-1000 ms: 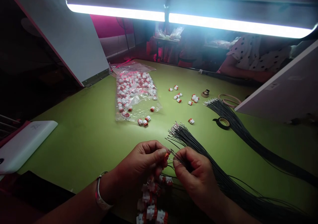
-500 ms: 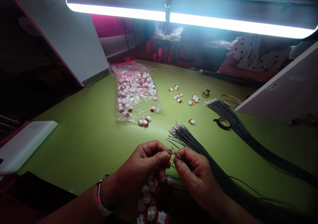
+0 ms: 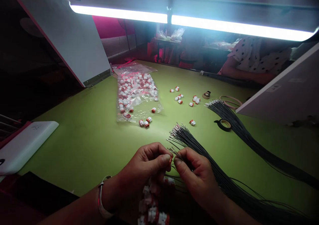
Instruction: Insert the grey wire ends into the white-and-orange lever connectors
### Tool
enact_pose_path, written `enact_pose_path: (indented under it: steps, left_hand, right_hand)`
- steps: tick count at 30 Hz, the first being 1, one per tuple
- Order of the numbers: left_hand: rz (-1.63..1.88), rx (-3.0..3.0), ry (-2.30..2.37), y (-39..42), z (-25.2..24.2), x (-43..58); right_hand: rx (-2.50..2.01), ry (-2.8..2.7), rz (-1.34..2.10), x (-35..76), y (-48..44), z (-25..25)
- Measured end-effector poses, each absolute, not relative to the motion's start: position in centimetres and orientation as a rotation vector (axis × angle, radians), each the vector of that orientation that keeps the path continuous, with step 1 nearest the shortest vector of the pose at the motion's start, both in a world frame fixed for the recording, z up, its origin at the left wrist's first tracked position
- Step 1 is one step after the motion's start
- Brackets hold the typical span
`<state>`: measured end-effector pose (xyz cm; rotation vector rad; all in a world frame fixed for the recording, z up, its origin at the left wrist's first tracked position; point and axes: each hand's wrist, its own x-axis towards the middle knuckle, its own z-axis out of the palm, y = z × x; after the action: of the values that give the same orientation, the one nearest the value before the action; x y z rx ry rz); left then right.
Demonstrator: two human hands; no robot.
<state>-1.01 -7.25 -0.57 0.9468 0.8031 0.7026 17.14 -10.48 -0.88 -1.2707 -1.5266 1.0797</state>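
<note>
My left hand (image 3: 152,160) pinches a small orange-and-white connector (image 3: 170,160), mostly covered by the thumb and fingers. Close beside it, my right hand (image 3: 193,168) is closed on thin black wires (image 3: 176,149) with bare metal ends that point up and left. Whether a wire tip sits inside the connector cannot be made out. Below my left hand hangs a cluster of white-and-orange connectors (image 3: 153,210), partly in shadow. A thick bundle of black wires (image 3: 199,152) with silvery terminals lies just behind and right of my right hand.
A clear plastic bag of connectors (image 3: 136,88) lies at the back left, with loose connectors (image 3: 179,98) to its right. Black tape (image 3: 224,124) and a second wire bundle (image 3: 239,132) are on the right. A white case (image 3: 30,145) stands left. Someone in a dotted top (image 3: 259,58) sits across.
My hands stay almost in place, with the connector and the wire ends shifted very slightly. The rest of the table looks the same, apart from a small camera shift.
</note>
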Motion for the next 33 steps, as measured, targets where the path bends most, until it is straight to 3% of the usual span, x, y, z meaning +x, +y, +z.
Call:
enact_pose_path:
  steps: [6,10,13,22,27,33]
  left_hand:
    - [0.669,1.473,0.846,-5.4,0.5,-2.9]
    - [0.928,1.828,1.48,-2.7,-0.4,-4.4]
    - [0.881,2.135,1.787,-1.0,-1.6,-4.7]
    - [0.797,2.293,1.591,-1.4,-2.1,-4.0]
    - [0.925,1.613,1.197,-3.7,-1.4,-3.2]
    - [0.679,0.785,0.834,-5.3,-0.5,-2.3]
  right_hand:
    - [-1.319,-1.275,1.108,17.8,-9.9,-1.1]
    - [-1.24,-1.252,1.234,17.6,-9.8,-0.8]
    - [-1.206,-1.292,1.287,17.4,-9.9,-0.7]
    - [-1.238,-1.169,1.31,17.2,-10.0,-0.3]
    - [-1.287,-1.082,1.334,17.2,-9.5,-0.2]
    - [-1.361,-1.103,1.344,17.1,-9.6,0.3]
